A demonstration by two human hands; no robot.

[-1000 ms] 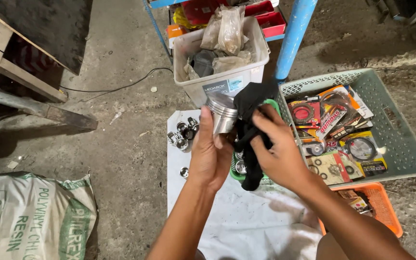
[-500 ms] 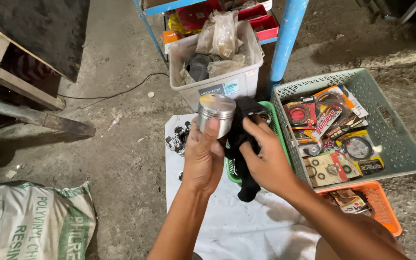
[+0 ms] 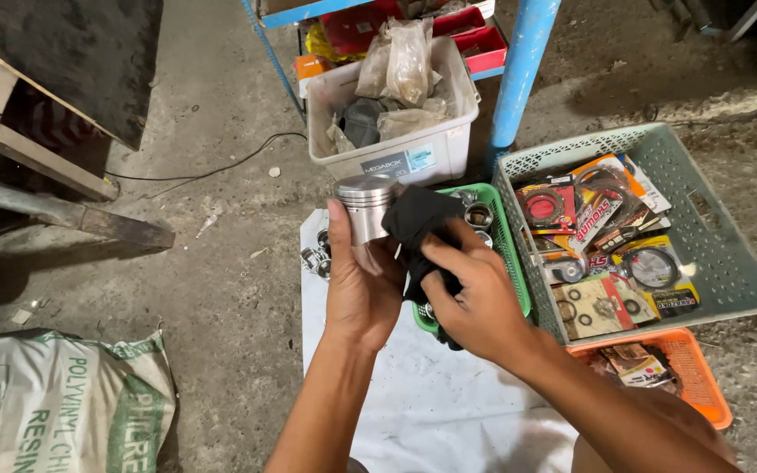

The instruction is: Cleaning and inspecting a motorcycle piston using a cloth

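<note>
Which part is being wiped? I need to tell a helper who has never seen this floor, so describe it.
Start at the white plastic tub beside the blue post; just below it the left hand holds up a silver metal piston. A black cloth in the right hand presses against it, unlike the small loose parts on the white sheet.

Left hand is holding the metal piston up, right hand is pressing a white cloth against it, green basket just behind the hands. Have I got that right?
Not quite: the cloth is black, not white, as the head view shows. The left hand does hold the metal piston up, the right hand presses the cloth against it, and the green basket sits just behind the hands.
</note>
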